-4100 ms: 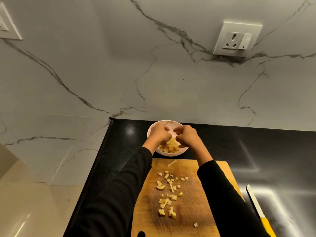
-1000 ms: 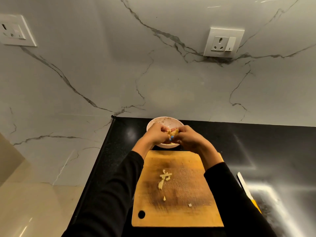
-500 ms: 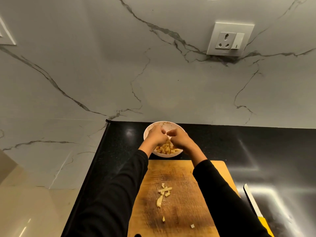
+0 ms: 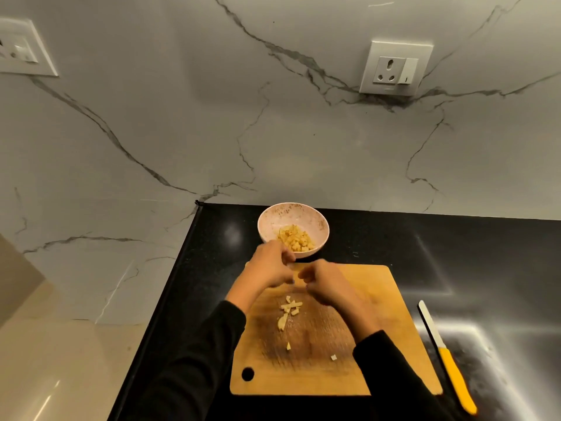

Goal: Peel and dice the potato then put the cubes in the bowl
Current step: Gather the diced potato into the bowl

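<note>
A pale speckled bowl (image 4: 268, 221) stands on the black counter behind the wooden cutting board (image 4: 376, 302). Inside it lies a heap of potato cubes (image 4: 296, 237). A few potato pieces (image 4: 288, 311) remain in the middle of the board, with two small bits nearer me. My left hand (image 4: 270, 264) and my right hand (image 4: 323, 284) hover close together over the board's far edge, just in front of the bowl. Both are blurred, with fingers loosely curled, and I see nothing held in either.
A knife (image 4: 446, 357) with a white blade and a yellow handle lies on the counter right of the board. The counter's left edge (image 4: 170, 293) drops off beside the board. Behind rises a marble wall with a socket (image 4: 394, 68).
Both hands have pulled back from above the bowl toward me and now hover over the board's far edge. The bowl and its heap of cubes are uncovered.
</note>
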